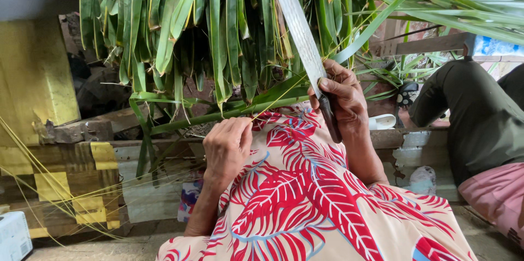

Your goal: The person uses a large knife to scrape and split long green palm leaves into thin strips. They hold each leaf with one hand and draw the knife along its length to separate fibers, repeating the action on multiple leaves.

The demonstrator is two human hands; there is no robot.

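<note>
Right hand (341,97) is gripping a long knife (297,26), fingers clamped on its handle; left hand (228,146) is pinching a thin leaf strip (273,101), fingers together.

knife (297,31): 1 | hands (227,146): 2 | palm frond stalk (218,114): 1 | white cup (382,122): 1

Yellow board (33,75) left, white box (13,236) btm-left, seated co-worker (480,119) right, white sandal (382,122) nearby
</note>
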